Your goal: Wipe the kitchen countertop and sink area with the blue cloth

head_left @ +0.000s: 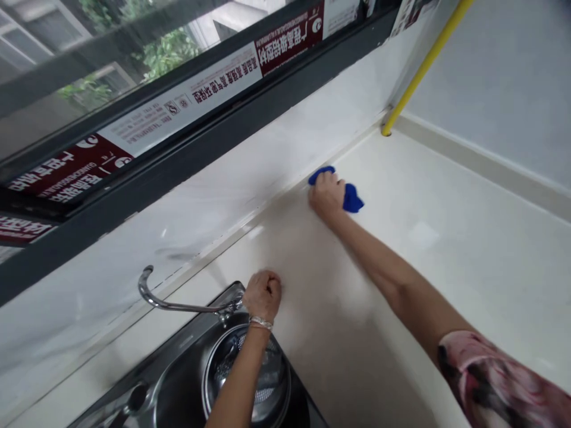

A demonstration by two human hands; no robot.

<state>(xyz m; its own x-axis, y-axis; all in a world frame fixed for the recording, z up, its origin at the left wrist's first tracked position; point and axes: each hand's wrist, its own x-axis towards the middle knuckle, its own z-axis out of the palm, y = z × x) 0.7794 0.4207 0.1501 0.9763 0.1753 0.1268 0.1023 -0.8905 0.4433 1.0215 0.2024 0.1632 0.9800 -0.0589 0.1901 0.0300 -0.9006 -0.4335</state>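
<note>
Head cam, R hand [328,191] curled round blue cloth [353,200] on counter [468,267], L hand [262,294] loosely fisted nr tap [187,307]

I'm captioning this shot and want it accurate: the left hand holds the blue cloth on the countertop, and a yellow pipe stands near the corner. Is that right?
Not quite: in the head view, the right hand holds the blue cloth on the countertop. The yellow pipe does stand near the corner.

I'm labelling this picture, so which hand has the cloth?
The right hand, holding the blue cloth by the wall; the left hand, curled beside the faucet, shows none.
</note>
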